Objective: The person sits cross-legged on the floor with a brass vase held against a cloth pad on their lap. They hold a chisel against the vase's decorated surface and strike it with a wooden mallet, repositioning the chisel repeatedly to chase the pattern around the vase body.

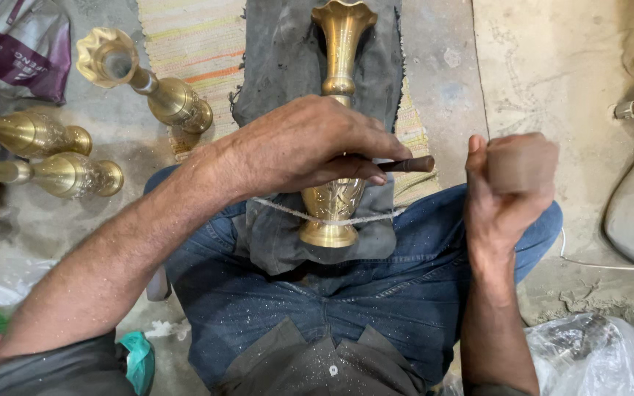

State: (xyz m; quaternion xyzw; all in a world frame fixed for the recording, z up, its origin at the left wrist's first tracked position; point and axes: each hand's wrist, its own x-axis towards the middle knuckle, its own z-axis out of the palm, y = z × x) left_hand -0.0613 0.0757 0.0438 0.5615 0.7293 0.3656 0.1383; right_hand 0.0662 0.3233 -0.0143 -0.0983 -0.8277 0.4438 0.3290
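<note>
A tall brass vase (340, 44) lies lengthwise on a grey cloth (277, 59) over my lap, its flared mouth pointing away and its engraved belly near my knees. My left hand (302, 143) rests on the vase's middle and is shut on a thin dark metal tool (407, 165) whose end sticks out to the right. My right hand (511, 183) is raised to the right of the vase, fist closed around a wooden block-like mallet (522, 163). A white string (354, 219) runs across the vase's lower part.
Several more brass vases (144, 81) lie on the floor at the left. A striped woven mat (196, 44) is under the cloth. A clear plastic bag (588, 352) sits at the lower right, a printed sack (16, 44) at the upper left.
</note>
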